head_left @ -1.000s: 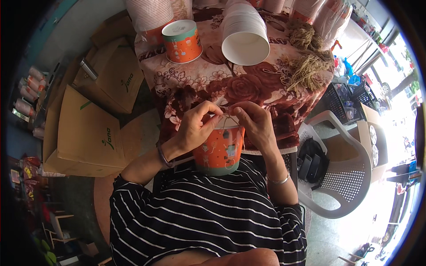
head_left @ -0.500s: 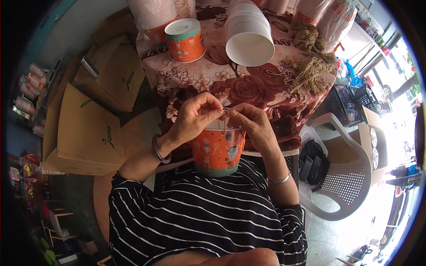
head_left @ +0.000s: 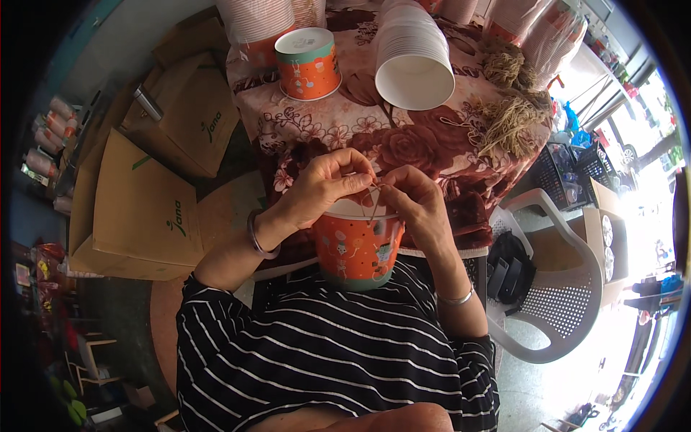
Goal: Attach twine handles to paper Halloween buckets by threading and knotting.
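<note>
An orange paper bucket (head_left: 350,248) with a green base band and printed figures stands upright against my striped top, its white rim facing up. Above that rim, my left hand (head_left: 322,189) pinches a thin tan string (head_left: 371,209) between thumb and fingertips. Close beside it, my right hand (head_left: 419,201) is closed in a pinch on the same string. Part of the string hangs down over the bucket's front rim. Fingers cover the spot where its strands meet, so I cannot tell whether a knot is there.
On the flowered tablecloth (head_left: 345,115) stand an upside-down orange bucket (head_left: 311,75) and a lying stack of white-lined buckets (head_left: 415,68). Bundles of tan string (head_left: 511,122) lie at the right. Cardboard boxes (head_left: 144,209) are at left, a white plastic chair (head_left: 558,309) at right.
Both hands and the bucket have shifted slightly to the right in the picture, as the whole view moved a little. The string's strands now show more between the fingers.
</note>
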The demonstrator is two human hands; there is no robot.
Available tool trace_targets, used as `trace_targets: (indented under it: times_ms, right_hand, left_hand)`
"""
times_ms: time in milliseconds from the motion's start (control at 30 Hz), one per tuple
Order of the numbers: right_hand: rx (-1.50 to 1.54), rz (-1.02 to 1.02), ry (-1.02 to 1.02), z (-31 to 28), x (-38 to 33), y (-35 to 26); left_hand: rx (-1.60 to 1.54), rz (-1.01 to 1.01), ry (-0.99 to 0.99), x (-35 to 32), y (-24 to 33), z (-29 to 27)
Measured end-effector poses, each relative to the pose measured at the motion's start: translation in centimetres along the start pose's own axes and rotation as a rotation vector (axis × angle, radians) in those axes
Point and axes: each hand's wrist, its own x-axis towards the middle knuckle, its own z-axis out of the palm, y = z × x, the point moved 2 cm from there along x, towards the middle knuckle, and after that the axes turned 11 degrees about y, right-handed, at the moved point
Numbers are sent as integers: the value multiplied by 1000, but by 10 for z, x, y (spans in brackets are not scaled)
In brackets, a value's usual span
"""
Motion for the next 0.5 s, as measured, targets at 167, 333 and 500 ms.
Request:
trace_targets:
  times_ms: [167, 333, 500]
  right_hand:
    - [-210, -236, 52, 6, 2, -12]
    - [-193, -187, 116, 10, 4, 0]
    - [-180, -217, 154, 10, 3, 7]
  left_hand:
    - [66, -24, -15, -1, -5, -2]
    - [75, -13, -10, -1, -10, -3]
    - [74, -37, -5, -2, -11, -6]
